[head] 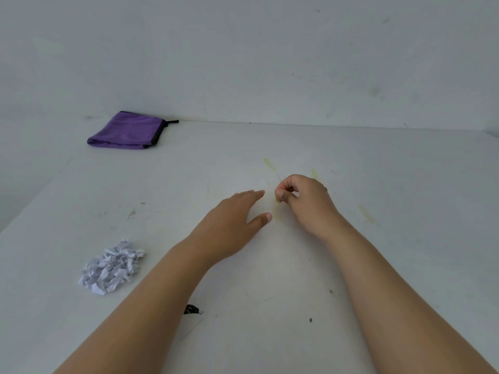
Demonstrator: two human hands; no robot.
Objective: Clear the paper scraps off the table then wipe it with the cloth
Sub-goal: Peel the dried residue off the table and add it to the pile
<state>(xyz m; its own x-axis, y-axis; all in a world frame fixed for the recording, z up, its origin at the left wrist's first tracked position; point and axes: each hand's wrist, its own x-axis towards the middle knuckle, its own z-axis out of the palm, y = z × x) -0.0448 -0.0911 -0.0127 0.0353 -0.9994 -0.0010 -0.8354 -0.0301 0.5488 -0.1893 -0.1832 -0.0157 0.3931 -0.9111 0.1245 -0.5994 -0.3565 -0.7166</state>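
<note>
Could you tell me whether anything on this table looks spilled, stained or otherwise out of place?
Yes: yellowish streaks stain the table around the right hand, like a dried spill. Crumpled paper scraps sit piled near left.

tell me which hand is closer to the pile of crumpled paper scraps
Left. The left hand lies flat on the table, up and right of the paper scraps; the right hand is curled farther right, beyond the left.
</note>
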